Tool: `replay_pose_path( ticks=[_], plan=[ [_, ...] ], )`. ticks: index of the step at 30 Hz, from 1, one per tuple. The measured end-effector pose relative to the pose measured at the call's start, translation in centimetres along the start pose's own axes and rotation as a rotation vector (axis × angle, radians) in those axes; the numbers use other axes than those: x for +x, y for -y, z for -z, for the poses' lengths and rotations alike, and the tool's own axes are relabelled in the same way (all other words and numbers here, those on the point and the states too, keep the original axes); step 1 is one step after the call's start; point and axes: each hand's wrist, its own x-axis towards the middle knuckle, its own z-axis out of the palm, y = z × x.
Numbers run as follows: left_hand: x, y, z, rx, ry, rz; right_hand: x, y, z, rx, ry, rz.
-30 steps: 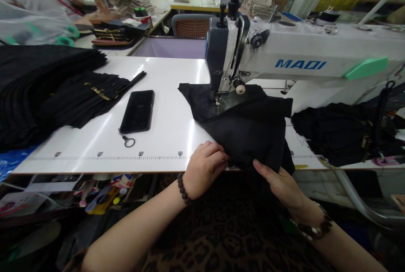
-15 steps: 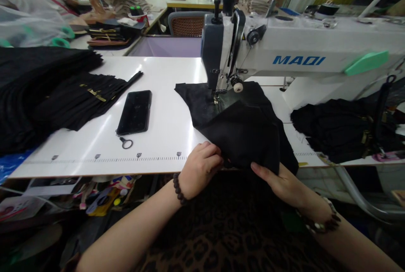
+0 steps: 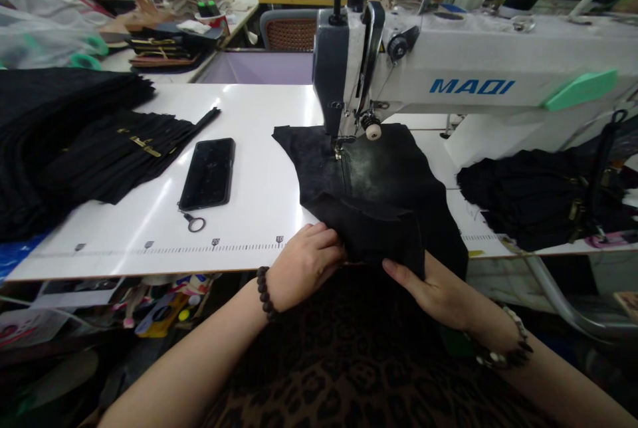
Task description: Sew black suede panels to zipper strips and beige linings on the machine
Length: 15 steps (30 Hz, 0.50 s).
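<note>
A black fabric piece (image 3: 389, 169) lies on the white sewing table under the presser foot (image 3: 338, 151) of the sewing machine (image 3: 369, 62). A straight seam or zipper line runs from the foot toward me. The near part of the cloth is folded up and over. My left hand (image 3: 310, 258) is closed on the fold's left edge, its fingertips partly hidden. At the near right edge my right hand (image 3: 428, 285) grips the same cloth, thumb on top and fingers hidden beneath it.
A black phone (image 3: 208, 173) with a ring strap lies left of the machine. Stacked black cloth with gold zipper pulls (image 3: 144, 145) fills the far left. More black pieces (image 3: 543, 199) lie right. A printed ruler scale (image 3: 184, 247) runs along the table's front edge.
The folded flap has dropped toward me, baring more of the lower cloth and the line below the presser foot. Both hands still hold the cloth; the whole view has shifted slightly.
</note>
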Motion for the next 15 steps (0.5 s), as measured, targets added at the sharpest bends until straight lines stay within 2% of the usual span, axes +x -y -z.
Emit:
replay_pose_path(
  ticks=[3,6,9,12,15],
  plan=[
    [-0.12,0.13,0.07,0.001,0.011,-0.018,0.13,0.41,0.35,-0.083,0.071,0.056],
    [-0.41,0.36,0.04,0.0,-0.073,-0.068,0.28,0.65,0.73,-0.145,0.163,0.113],
    [-0.67,0.56,0.01,-0.012,-0.135,-0.096,0.29,0.42,0.89,-0.133,0.156,0.085],
    [-0.72,0.64,0.11,-0.01,-0.044,-0.057,0.16,-0.02,0.89,-0.05,0.087,0.014],
    [-0.65,0.65,0.21,-0.021,0.036,-0.043,0.12,-0.18,0.86,-0.002,0.093,-0.017]
  ],
)
